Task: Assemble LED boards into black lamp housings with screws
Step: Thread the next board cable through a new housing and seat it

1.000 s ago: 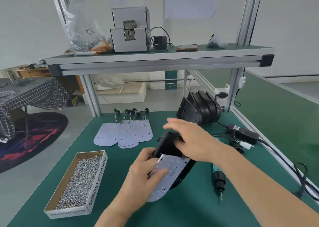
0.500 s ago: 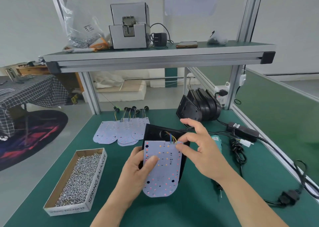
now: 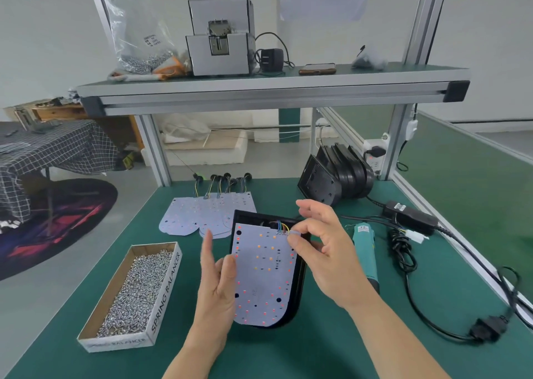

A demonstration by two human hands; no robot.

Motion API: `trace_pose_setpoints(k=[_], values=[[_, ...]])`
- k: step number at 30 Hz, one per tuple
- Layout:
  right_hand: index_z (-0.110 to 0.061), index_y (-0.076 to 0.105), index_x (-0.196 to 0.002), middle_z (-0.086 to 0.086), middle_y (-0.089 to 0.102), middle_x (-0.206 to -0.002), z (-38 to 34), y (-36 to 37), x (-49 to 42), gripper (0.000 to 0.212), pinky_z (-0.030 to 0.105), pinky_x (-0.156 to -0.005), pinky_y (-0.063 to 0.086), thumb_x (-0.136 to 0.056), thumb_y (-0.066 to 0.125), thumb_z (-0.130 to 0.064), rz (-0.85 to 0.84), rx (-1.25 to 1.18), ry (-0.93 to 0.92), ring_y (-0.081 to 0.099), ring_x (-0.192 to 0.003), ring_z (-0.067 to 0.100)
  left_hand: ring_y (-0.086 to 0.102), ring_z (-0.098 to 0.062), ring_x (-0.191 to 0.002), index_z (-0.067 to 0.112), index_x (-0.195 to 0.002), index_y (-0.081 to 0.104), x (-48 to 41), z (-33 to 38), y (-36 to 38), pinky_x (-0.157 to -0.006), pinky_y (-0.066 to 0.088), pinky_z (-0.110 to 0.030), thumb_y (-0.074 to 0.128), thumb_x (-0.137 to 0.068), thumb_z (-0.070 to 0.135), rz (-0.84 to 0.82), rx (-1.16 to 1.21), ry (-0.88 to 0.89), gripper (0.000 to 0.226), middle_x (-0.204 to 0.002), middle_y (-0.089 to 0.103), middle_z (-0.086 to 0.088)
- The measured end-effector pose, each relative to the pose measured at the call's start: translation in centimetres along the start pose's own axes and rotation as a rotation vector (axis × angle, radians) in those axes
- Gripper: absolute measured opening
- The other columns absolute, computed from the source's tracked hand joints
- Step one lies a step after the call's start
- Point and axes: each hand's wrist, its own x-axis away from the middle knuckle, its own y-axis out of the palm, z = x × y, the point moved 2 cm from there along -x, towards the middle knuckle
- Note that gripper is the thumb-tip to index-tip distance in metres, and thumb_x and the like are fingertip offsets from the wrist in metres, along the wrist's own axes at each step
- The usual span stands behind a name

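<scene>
A white LED board (image 3: 265, 274) with red and orange dots lies on top of a black lamp housing (image 3: 301, 289) on the green mat. Coloured wires (image 3: 282, 228) run from the board's top edge into the housing. My right hand (image 3: 326, 251) pinches the board's upper right corner, just beside the wires, between thumb and index finger. My left hand (image 3: 215, 289) is at the board's left edge with its fingers straight and pointing up; only the thumb touches the edge.
A cardboard box of screws (image 3: 161, 306) sits to the left. Several loose LED boards (image 3: 199, 214) lie behind it, and stacked black housings (image 3: 337, 176) stand at the back right. A teal electric screwdriver (image 3: 364, 251), a power adapter (image 3: 409, 217) and cables lie to the right.
The housing and board were turned face up and laid flat. My left hand let go of the board and straightened its fingers. My right hand moved onto the board's upper right corner.
</scene>
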Motion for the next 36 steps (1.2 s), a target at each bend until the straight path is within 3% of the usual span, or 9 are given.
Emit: trace_pose_setpoints(k=[2,4,8,13,17,23,28,32,36], values=[[-0.017,0.068,-0.082,-0.027,0.048,-0.138,-0.1,0.2,0.1,0.014,0.023,-0.095,0.045,-0.095,0.068,-0.011,-0.006,-0.022,0.007,0.045,-0.132,-0.003,0.063,0.002,-0.114,0.048,-0.135,0.056,0.1,-0.3,0.0,-0.094,0.052,-0.028,0.041,-0.084,0.083,-0.093,0.096,-0.104,0.064,-0.123,0.068,0.019],[-0.016,0.068,-0.081,-0.032,0.050,-0.133,0.0,0.4,0.1,0.015,0.016,-0.091,0.043,-0.095,0.067,-0.010,0.008,-0.055,0.031,0.051,-0.127,0.000,0.068,-0.012,-0.113,0.039,-0.112,0.073,0.3,-0.4,0.0,-0.086,0.056,-0.027,0.040,-0.078,0.088,-0.150,0.197,-0.243,0.068,-0.119,0.073,0.005],[-0.017,0.066,-0.079,-0.028,0.060,-0.125,0.4,0.7,-0.1,0.021,0.034,-0.096,0.046,-0.096,0.063,-0.006,-0.005,-0.107,0.070,0.059,-0.113,0.010,0.063,-0.021,-0.123,0.028,-0.123,0.071,0.4,-1.2,-0.4,-0.090,0.057,-0.031,0.058,-0.076,0.082,-0.213,0.300,-0.343,0.072,-0.132,0.067,-0.005],[-0.028,0.062,-0.081,-0.030,0.061,-0.127,0.4,1.4,0.5,0.025,0.032,-0.080,0.048,-0.099,0.060,-0.012,0.059,-0.040,0.031,0.064,-0.103,0.011,0.060,-0.023,-0.127,0.021,-0.127,0.069,0.5,-1.9,-0.5,-0.094,0.055,-0.034,0.062,-0.083,0.072,-0.196,0.408,-0.377,0.067,-0.136,0.064,-0.008],[-0.025,0.061,-0.085,-0.031,0.052,-0.141,0.5,1.7,0.9,0.021,0.018,-0.062,0.040,-0.099,0.061,-0.009,0.149,0.030,-0.107,0.055,-0.062,0.010,0.061,-0.026,-0.125,0.017,-0.128,0.067,1.3,-1.5,0.6,-0.110,0.041,-0.045,0.051,-0.089,0.064,-0.155,0.375,-0.345,0.063,-0.134,0.065,-0.010],[-0.021,0.066,-0.088,-0.016,0.057,-0.133,1.1,1.1,0.9,0.018,0.018,-0.064,0.042,-0.097,0.063,-0.005,0.190,0.113,-0.152,0.062,-0.092,0.016,0.063,-0.031,-0.123,0.018,-0.123,0.068,2.0,-1.0,0.8,-0.100,0.052,-0.046,0.073,-0.087,0.042,-0.186,0.437,-0.347,0.043,-0.131,0.066,-0.013],[-0.018,0.068,-0.092,-0.013,0.061,-0.126,0.9,1.7,1.3,0.011,0.030,-0.072,0.051,-0.096,0.063,-0.009,0.079,0.113,-0.218,0.062,-0.109,0.020,0.067,-0.031,-0.115,0.011,-0.131,0.059,-0.2,0.9,-0.7,-0.084,0.059,-0.036,0.081,-0.071,0.030,-0.251,0.402,-0.326,0.066,-0.127,0.068,-0.016],[-0.020,0.062,-0.113,-0.004,0.061,-0.134,0.7,1.5,1.5,0.016,0.029,-0.097,0.051,-0.097,0.058,-0.021,0.089,-0.246,-0.212,0.058,-0.124,0.019,0.070,-0.024,-0.109,0.027,-0.115,0.072,-1.3,2.3,-1.1,-0.081,0.059,-0.032,0.083,-0.070,0.033,-0.240,0.412,-0.258,0.047,-0.123,0.071,-0.009],[-0.024,0.060,-0.122,-0.008,0.063,-0.134,1.1,0.6,-0.5,0.042,0.026,-0.078,0.049,-0.099,0.043,0.007,-0.107,-0.447,0.121,0.063,-0.093,0.007,0.070,-0.028,-0.109,0.022,-0.115,0.073,-1.0,2.4,-0.6,-0.082,0.059,-0.037,0.090,-0.069,0.034,-0.290,0.449,-0.305,0.050,-0.125,0.070,-0.014]])
